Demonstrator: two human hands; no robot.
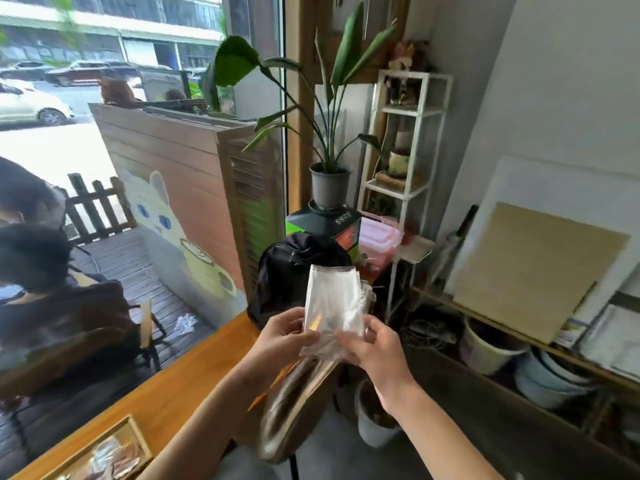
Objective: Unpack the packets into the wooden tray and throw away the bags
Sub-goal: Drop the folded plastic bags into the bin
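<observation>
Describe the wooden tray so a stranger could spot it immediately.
Follow the long orange-brown counter under the window down to the picture's bottom left corner. The wooden tray lies there, partly cut off, with packets inside. Its raised pale wood rim sets it apart from the flat counter.

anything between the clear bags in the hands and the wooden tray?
Nothing visible. Both hands, left and right, hold the clear plastic bags above the counter's end. The wooden tray sits at bottom left, with only bare orange wooden counter between.
</observation>
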